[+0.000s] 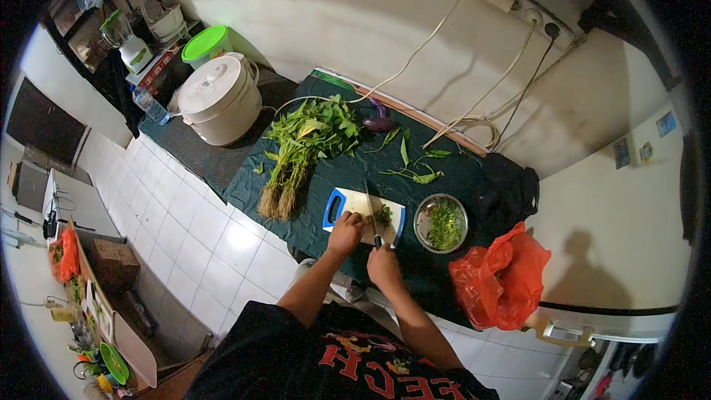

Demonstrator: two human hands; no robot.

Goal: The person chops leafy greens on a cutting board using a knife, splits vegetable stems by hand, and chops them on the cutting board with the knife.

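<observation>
One knife (372, 210), likely stiff; best hold: handle (378, 241), right hand (383, 263) wrapped round. Left hand (349, 232), board's (355, 201) near edge: pinch unclear.

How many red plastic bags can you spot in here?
2: the nearer red bag is at the table's edge beside the metal bowl; the farther bag is at far left. Others may be hidden.

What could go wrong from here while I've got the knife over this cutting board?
Your left hand is on the cutting board, close to the knife in your right hand, so a slip might nick your fingers. The chopped greens near the blade could scatter if bumped. The red plastic bag sits at the table's edge and might slide off.
</observation>
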